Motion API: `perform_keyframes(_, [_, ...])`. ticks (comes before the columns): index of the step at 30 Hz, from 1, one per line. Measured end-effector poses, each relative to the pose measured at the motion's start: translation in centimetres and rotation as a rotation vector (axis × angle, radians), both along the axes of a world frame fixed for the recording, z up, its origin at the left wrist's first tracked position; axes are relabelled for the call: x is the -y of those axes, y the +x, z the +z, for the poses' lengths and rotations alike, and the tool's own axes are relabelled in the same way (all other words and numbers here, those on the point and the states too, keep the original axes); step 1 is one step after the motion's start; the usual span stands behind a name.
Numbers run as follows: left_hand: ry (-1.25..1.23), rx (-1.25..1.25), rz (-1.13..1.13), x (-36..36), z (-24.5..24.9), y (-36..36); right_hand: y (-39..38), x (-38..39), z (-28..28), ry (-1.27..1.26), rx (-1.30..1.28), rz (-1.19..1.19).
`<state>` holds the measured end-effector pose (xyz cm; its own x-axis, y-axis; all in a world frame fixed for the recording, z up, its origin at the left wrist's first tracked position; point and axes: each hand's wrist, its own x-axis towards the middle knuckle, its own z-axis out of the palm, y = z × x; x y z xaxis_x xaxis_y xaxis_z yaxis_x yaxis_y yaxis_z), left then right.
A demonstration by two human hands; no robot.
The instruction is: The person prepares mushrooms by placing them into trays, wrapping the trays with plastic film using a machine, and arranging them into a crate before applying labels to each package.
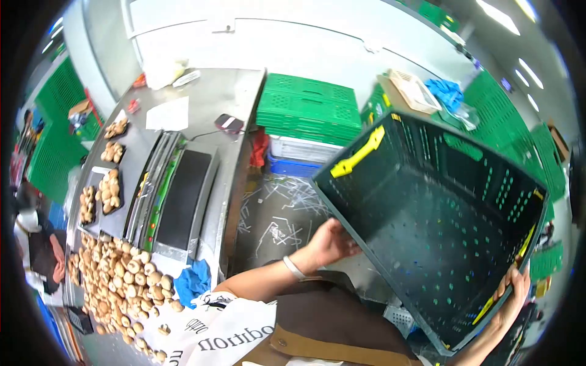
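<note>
A dark plastic crate (421, 226) with yellow latches is tilted up in front of me, its perforated inside facing my view and holding nothing I can make out. My right hand (511, 296) is closed over its right rim beside a yellow latch. At the near left edge, my left hand (332, 244) grips the crate from outside, with its fingertips partly hidden behind the wall. A white band circles the left wrist.
Loose mushrooms (125, 280) are heaped on the steel table (226, 91) at left, near black trays of mushrooms (110, 192), a wrapping machine (183, 195) and a blue cloth (192, 282). Folded green crates (308, 104) are stacked ahead. Plastic scraps (284, 229) litter the floor. Another person (46, 250) stands far left.
</note>
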<state>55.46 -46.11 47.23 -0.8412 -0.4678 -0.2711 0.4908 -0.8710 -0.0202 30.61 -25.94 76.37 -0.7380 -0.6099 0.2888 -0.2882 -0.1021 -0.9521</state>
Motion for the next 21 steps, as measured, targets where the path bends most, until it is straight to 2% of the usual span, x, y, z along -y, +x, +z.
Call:
perform_keyframes(3, [-0.135,0.039,0.228,5.3,0.6,4.0,-0.5,7.4,-0.5,-0.025,0.048,0.188])
perform_keyframes(5, [-0.204,0.043,0.402,10.8,1.5,7.9,-1.2,15.7,-2.2,-0.082,0.106,0.399])
perform_keyframes(8, [-0.308,0.104,0.567,17.8,2.1,11.4,-0.9,26.8,-4.5,-0.134,0.140,0.554])
perform_keyframes(9, [-0.297,0.137,0.604,20.1,2.7,12.4,-1.1,30.0,-5.1,-0.142,0.148,0.564])
perform_keyframes(13, [-0.250,0.248,0.697,32.7,-0.2,17.2,2.0,46.3,-8.6,-0.110,0.224,0.723])
perform_keyframes(15, [-0.295,0.282,0.726,38.6,-1.8,19.9,4.0,54.9,-9.6,-0.054,0.212,0.724])
perform_keyframes(17, [-0.291,0.252,0.721,41.5,-3.2,21.2,4.6,57.9,-9.3,-0.043,0.254,0.681])
perform_keyframes(18, [-0.339,0.407,0.793,42.2,-2.7,21.9,4.4,60.5,-9.4,-0.010,0.289,0.694])
perform_keyframes(19, [-0.308,0.670,0.848,43.5,-4.5,22.8,3.5,62.9,-9.5,0.013,0.324,0.711])
perform_keyframes(21, [-0.211,1.164,0.940,45.4,-10.7,25.2,3.2,65.7,-9.9,0.051,0.359,0.716])
